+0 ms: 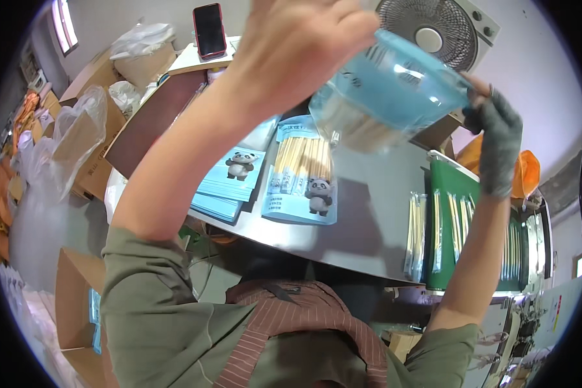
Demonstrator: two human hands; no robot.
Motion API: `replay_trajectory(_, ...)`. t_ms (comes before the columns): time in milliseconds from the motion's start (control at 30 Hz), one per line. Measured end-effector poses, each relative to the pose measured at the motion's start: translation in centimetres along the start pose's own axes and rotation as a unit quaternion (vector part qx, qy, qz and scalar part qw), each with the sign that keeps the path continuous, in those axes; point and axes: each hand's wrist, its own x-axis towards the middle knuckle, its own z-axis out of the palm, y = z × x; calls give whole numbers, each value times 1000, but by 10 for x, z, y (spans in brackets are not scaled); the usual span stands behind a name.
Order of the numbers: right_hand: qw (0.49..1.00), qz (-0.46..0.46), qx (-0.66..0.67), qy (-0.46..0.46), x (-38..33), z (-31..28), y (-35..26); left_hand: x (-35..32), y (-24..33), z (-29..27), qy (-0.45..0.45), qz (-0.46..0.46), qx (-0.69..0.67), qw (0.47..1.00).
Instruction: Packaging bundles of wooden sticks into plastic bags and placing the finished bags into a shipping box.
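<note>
Blue bag (404,84) held up off bench (368,223), toward the back R corner in view, one hand per side. L grip (307,48) closed on bag's upper L corner, fingertips partly hidden; R grip (495,116), in grey glove (501,152) w/ bare fingertips, pinches upper R corner. Two-corner hold prob. keeps top edge stretched btwn hands and lets contents hang low. Can't tell if mouth is open or sealed.

Filled bag (301,174) lies flat near bench's front edge, prob. for easy reach. Stack of flat bags (223,194) just L of it, toward front L corner, squared up roughly, prob. so singles peel off quick. Green tray (440,178) at bench's R edge has wrapped sticks laid roughly parallel, prob. for fast grabbing; few loose wrapped sticks (416,226) on bench, just L of tray. Phone (210,31) propped upright at back, screen dark.

Bag look: translucent blue up top w/ dark print and glare streaks; lower part clear, pale sticks (355,119) bunched inside, blurry. Film creased, bottom bulges, top edge slopes down to R.
</note>
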Motion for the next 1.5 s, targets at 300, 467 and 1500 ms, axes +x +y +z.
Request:
replay_trajectory(300,911,-138,-281,-268,-197,121,145,-259,85,46,-273,-154,-125,941)
replay_trajectory(467,972,14,-154,-176,-203,120,152,-270,112,46,-139,-57,-106,983)
replay_trajectory(1500,1,499,653,-569,-287,271,63,-267,180,-227,87,-655,-308,684)
